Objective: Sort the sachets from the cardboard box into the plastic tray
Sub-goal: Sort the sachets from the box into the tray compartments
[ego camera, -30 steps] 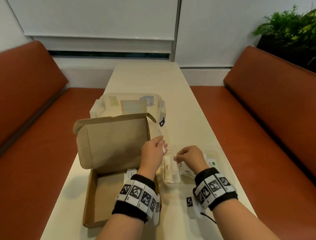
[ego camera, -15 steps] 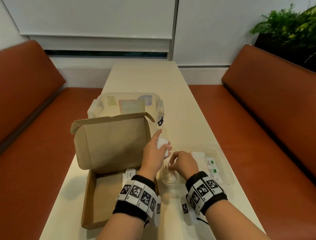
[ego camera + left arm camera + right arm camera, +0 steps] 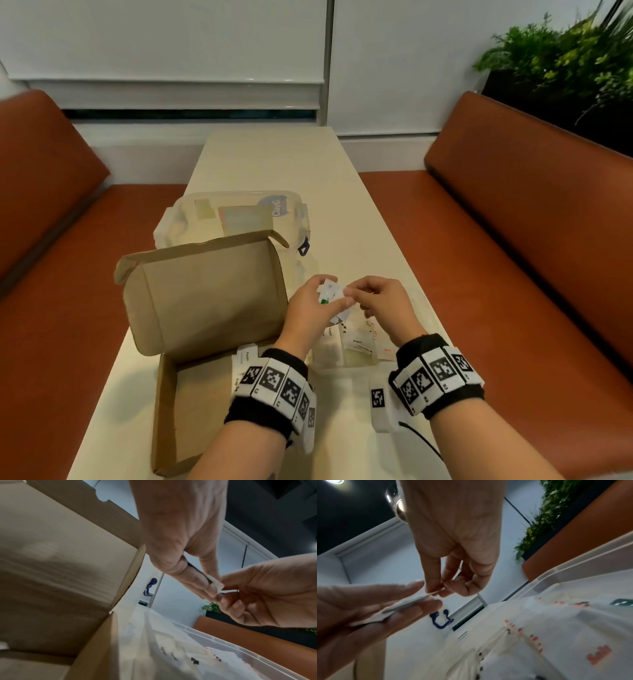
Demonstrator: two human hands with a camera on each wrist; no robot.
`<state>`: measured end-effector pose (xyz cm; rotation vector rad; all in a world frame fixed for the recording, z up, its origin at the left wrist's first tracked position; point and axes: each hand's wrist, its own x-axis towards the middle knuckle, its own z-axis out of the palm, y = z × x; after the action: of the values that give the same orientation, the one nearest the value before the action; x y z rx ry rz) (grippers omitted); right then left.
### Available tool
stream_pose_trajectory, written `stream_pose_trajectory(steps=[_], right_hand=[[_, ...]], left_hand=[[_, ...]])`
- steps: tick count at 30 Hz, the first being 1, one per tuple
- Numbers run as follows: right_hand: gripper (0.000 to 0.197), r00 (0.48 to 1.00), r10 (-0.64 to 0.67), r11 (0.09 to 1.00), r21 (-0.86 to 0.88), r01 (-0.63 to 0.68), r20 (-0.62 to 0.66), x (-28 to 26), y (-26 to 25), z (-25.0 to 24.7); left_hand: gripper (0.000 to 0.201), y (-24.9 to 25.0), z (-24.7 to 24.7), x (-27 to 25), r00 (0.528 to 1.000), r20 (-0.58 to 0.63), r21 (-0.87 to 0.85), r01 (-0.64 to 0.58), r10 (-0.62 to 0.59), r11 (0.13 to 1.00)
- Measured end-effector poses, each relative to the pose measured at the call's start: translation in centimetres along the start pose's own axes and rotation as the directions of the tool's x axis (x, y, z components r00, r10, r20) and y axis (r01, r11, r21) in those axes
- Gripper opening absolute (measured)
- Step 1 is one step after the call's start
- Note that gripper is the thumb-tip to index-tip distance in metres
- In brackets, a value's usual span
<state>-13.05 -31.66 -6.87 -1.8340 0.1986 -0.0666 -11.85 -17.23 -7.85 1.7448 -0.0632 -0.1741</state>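
A small bundle of white sachets [image 3: 330,299] sits raised above the near-left end of the clear plastic tray [image 3: 423,301], held between both hands. The left hand [image 3: 310,310] cradles the bundle, its fingers [image 3: 418,588] laid along the packets with the thumb on top. The right hand [image 3: 383,303] meets it from the right, its thumb and fingers [image 3: 433,580] pinching the edge of one sachet at the bundle's tip. In the tray lie more sachets [image 3: 359,346], some with black print, some with red. Just left of the tray stands the cardboard box [image 3: 191,404], lid upright, with a few white sachets [image 3: 245,358] inside by its right wall. Beyond the box, a clear lidded container [image 3: 236,216] with blue clips rests on the pale worktop [image 3: 274,161], flanked by orange benches [image 3: 534,219]
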Motion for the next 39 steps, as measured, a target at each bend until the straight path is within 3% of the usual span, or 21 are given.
stream_pose_trajectory(steps=[3, 5, 11, 16, 21, 28, 32, 35, 37, 39], right_hand=[[0.007, 0.992, 0.042, 0.991, 0.132, -0.026, -0.116, 0.1, 0.7, -1.3], [0.006, 0.987, 0.09, 0.973, 0.221, -0.058, -0.134, 0.0, 1.1, -1.9], [0.003, 0.994, 0.098, 0.969, 0.232, -0.084, -0.052, -0.9, 1.4, -2.8], [0.034, 0.989, 0.136, 0.968, 0.203, -0.147, 0.066, -1.4, 1.4, -3.8], [0.012, 0.98, 0.189, 0.961, 0.197, -0.196, 0.058, -1.4, 1.5, -5.0], [0.013, 0.978, 0.192, 0.901, 0.382, -0.207, 0.077, -1.9, 1.4, -5.8], [0.018, 0.991, 0.121, 0.977, 0.17, -0.128, 0.056, -1.5, 0.8, -6.2], [0.013, 0.997, 0.043, 0.997, -0.062, -0.038, 0.07, -0.8, 0.2, -6.4], [0.013, 0.997, -0.003, 0.987, -0.16, 0.014, 0.072, -0.3, -0.3, -6.3], [0.017, 0.998, -0.038, 0.983, -0.178, 0.047, 0.054, 0.1, -0.7, -6.0]], left_hand=[[0.028, 0.1, 0.6, 0.0, 0.995, 0.016, -0.199, 0.098, -0.097, 0.975], [0.026, 0.1, 1.0, 0.0, 0.993, 0.044, -0.222, 0.117, -0.11, 0.968], [0.025, -0.1, 2.2, 0.1, 0.994, 0.015, -0.186, 0.113, -0.112, 0.976], [0.022, -0.3, 2.7, 0.3, 0.994, -0.047, -0.164, 0.089, -0.098, 0.982], [0.011, -0.6, 2.9, 0.6, 0.983, -0.14, -0.172, 0.092, -0.117, 0.981], [0.003, -0.2, 3.8, 0.3, 0.995, -0.044, -0.118, 0.08, -0.086, 0.99], [0.012, 0.0, 3.8, 0.2, 0.994, -0.08, -0.09, 0.062, -0.07, 0.994], [0.027, 0.3, 3.9, -0.1, 0.998, 0.005, -0.076, 0.061, -0.061, 0.995], [0.024, 0.6, 4.4, -0.4, 0.992, 0.101, -0.086, 0.088, -0.079, 0.992], [0.014, 0.8, 4.8, -0.5, 0.99, 0.106, -0.086, 0.105, -0.095, 0.991]])
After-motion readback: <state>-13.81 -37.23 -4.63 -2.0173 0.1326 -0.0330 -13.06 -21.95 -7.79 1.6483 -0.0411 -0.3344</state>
